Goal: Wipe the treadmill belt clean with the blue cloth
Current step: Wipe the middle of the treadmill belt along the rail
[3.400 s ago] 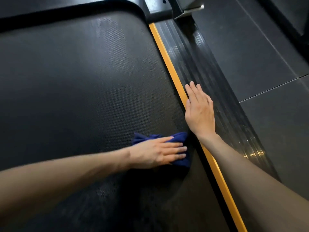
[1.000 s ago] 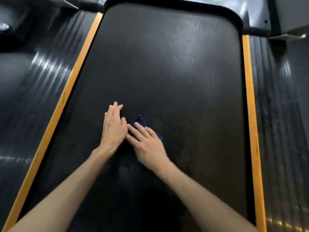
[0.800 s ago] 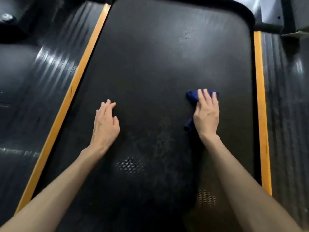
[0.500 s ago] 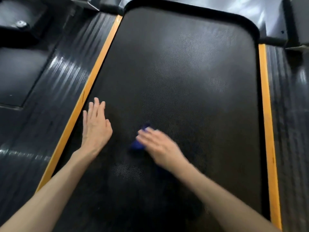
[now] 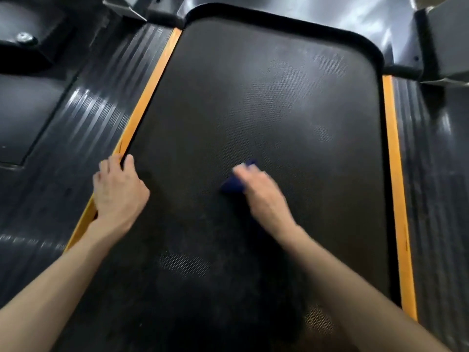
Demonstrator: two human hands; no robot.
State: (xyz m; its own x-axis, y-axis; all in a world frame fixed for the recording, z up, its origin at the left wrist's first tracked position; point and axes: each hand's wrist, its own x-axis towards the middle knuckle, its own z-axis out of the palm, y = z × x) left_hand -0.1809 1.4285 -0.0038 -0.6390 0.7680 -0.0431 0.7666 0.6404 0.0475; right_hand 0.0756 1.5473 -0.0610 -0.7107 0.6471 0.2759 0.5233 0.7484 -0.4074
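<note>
The black textured treadmill belt (image 5: 279, 97) fills the middle of the view. My right hand (image 5: 260, 193) is blurred with motion and presses the blue cloth (image 5: 232, 186) against the belt near its centre; only a corner and an edge of the cloth show from under the fingers. My left hand (image 5: 118, 189) rests on the belt's left edge, holding nothing, with its fingertips at the left orange strip (image 5: 149, 92). Dull smears and a few lighter patches mark the belt nearer to me.
A right orange strip (image 5: 392, 148) borders the belt's other side. Ribbed black side rails lie outside the strips, left (image 5: 83, 123) and right (image 5: 431, 174). The glossy motor cover (image 5: 317, 13) and the frame uprights stand at the belt's far end.
My right hand has swept the cloth from centre-left out to the right, back left, and now toward the centre again. My left hand has slid left to the belt's edge.
</note>
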